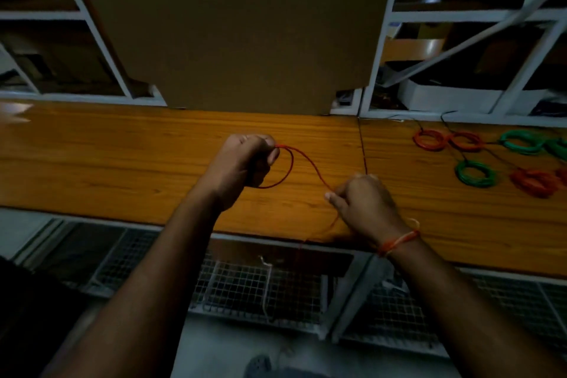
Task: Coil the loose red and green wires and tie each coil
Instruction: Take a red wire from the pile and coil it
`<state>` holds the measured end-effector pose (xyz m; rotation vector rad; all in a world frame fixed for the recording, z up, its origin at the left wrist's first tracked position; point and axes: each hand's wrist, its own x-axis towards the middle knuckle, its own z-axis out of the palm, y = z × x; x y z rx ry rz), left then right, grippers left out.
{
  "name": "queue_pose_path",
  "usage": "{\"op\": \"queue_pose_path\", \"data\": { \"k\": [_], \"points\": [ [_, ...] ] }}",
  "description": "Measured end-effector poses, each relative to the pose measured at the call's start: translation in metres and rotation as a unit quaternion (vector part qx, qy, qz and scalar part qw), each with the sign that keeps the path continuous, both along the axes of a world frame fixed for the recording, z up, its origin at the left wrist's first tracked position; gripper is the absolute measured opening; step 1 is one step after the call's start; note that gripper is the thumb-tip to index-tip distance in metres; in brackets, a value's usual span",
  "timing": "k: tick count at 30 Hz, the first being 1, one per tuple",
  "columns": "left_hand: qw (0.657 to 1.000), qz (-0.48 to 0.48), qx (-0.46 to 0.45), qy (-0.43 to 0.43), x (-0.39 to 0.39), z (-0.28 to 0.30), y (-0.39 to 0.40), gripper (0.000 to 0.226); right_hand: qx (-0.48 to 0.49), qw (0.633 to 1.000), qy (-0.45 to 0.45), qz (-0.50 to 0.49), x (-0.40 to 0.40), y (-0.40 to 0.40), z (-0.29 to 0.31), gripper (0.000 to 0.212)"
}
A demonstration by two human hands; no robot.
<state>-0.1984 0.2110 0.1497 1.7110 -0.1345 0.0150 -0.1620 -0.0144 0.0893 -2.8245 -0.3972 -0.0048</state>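
Two bare hands work a single red wire (310, 167) above the middle of the wooden bench (122, 163). The left hand (242, 166) is curled into a fist, pinching the wire at its fingertips, and one round loop of the wire hangs from that grip, just over the bench top. From the loop the wire runs down and to the right into the right hand (365, 202), whose fingers are curled around it; past that hand the wire trails off over the bench's near edge, blurred there. An orange thread bracelet (399, 242) circles the right wrist.

Near the bench's far right corner lie finished coils, close together: two red coils (429, 139) side by side, green coils (520, 141) to their right, another green coil (475, 173) nearer, and a red coil (535, 182) beside it. Thin black wires (363, 144) cross the bench among them. A large cardboard sheet (233, 27) stands upright at the bench's far edge.
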Motion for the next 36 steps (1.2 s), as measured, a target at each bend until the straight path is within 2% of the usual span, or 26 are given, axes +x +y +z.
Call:
{"op": "queue_pose_path", "data": {
  "k": [2, 6, 9, 11, 13, 15, 16, 17, 18, 20, 21, 23, 24, 25, 26, 27, 28, 29, 30, 31, 32, 34, 35, 36],
  "points": [
    [1.000, -0.003, 0.009, -0.007, -0.028, -0.004, -0.033, 0.037, -0.006, 1.000, -0.002, -0.016, -0.014, -0.025, -0.001, 0.049],
    [0.998, -0.041, 0.045, -0.005, -0.080, -0.013, -0.099, 0.033, -0.053, 0.999, -0.008, -0.006, -0.032, -0.074, -0.012, 0.034],
    [0.995, -0.060, 0.080, 0.010, -0.117, -0.014, -0.138, 0.033, -0.086, 0.996, -0.015, -0.023, -0.051, -0.102, -0.015, 0.039],
    [0.994, -0.064, 0.093, 0.010, -0.134, -0.010, -0.155, 0.033, -0.084, 0.994, -0.056, -0.046, -0.057, -0.110, -0.012, 0.043],
    [0.994, -0.057, 0.096, 0.003, -0.147, -0.003, -0.170, 0.033, 0.000, 0.991, -0.095, -0.095, -0.068, -0.115, -0.004, 0.045],
    [0.994, -0.047, 0.096, -0.005, -0.157, 0.006, -0.179, 0.033, 0.176, 0.971, -0.124, -0.105, -0.078, -0.120, -0.005, 0.041],
    [0.994, -0.044, 0.097, -0.008, -0.160, 0.010, -0.181, 0.033, 0.290, 0.948, -0.103, -0.083, -0.082, -0.124, -0.007, 0.036],
    [0.994, -0.043, 0.101, -0.008, -0.164, 0.014, -0.183, 0.034, 0.354, 0.933, -0.053, -0.045, -0.088, -0.131, -0.011, 0.037],
    [0.993, -0.045, 0.105, -0.007, -0.167, 0.017, -0.184, 0.034, 0.374, 0.928, 0.003, 0.003, -0.090, -0.139, -0.017, 0.039],
    [0.985, -0.043, 0.170, -0.008, -0.170, 0.019, -0.185, 0.036, 0.267, 0.954, 0.114, 0.072, -0.091, -0.159, -0.024, 0.040],
    [0.971, -0.043, 0.234, -0.004, -0.170, 0.017, -0.186, 0.037, 0.183, 0.971, 0.140, 0.065, -0.090, -0.169, -0.024, 0.037],
    [0.943, -0.054, 0.327, 0.020, -0.168, 0.008, -0.193, 0.035, 0.069, 0.993, 0.088, -0.030, -0.083, -0.175, -0.023, 0.027],
    [0.941, -0.067, 0.330, 0.026, -0.169, 0.003, -0.199, 0.035, 0.065, 0.994, 0.029, -0.086, -0.079, -0.172, -0.026, 0.024],
    [0.947, -0.080, 0.311, 0.025, -0.172, 0.001, -0.206, 0.035, 0.101, 0.986, -0.026, -0.128, -0.082, -0.165, -0.025, 0.023],
    [0.956, -0.089, 0.279, 0.018, -0.176, 0.000, -0.212, 0.035, 0.177, 0.974, -0.068, -0.125, -0.089, -0.155, -0.025, 0.023],
    [0.965, -0.093, 0.245, 0.008, -0.180, 0.002, -0.215, 0.035, 0.246, 0.965, -0.074, -0.062, -0.097, -0.147, -0.025, 0.023],
    [0.972, -0.090, 0.218, -0.003, -0.184, 0.005, -0.215, 0.034, 0.274, 0.959, -0.022, 0.073, -0.102, -0.140, -0.029, 0.023],
    [0.975, -0.086, 0.204, -0.012, -0.188, 0.009, -0.212, 0.034, 0.256, 0.943, 0.080, 0.199, -0.110, -0.140, -0.028, 0.021],
    [0.974, -0.082, 0.209, -0.019, -0.191, 0.013, -0.207, 0.035, 0.188, 0.914, 0.208, 0.294, -0.118, -0.146, -0.024, 0.018],
    [0.969, -0.077, 0.233, -0.022, -0.191, 0.016, -0.203, 0.035, 0.092, 0.899, 0.277, 0.326, -0.116, -0.152, -0.019, 0.019],
    [0.957, -0.073, 0.279, -0.019, -0.192, 0.018, -0.197, 0.035, 0.029, 0.911, 0.283, 0.299, -0.110, -0.155, -0.020, 0.022],
    [0.932, -0.069, 0.355, 0.001, -0.186, 0.018, -0.194, 0.034, 0.030, 0.983, 0.164, 0.084, -0.086, -0.154, -0.023, 0.016],
    [0.928, -0.068, 0.367, 0.009, -0.186, 0.017, -0.195, 0.033, 0.060, 0.996, 0.063, -0.007, -0.087, -0.149, -0.024, 0.014],
    [0.930, -0.066, 0.362, -0.005, -0.192, 0.024, -0.194, 0.032, 0.096, 0.993, -0.051, -0.040, -0.102, -0.135, -0.019, 0.018]
  ]
}}
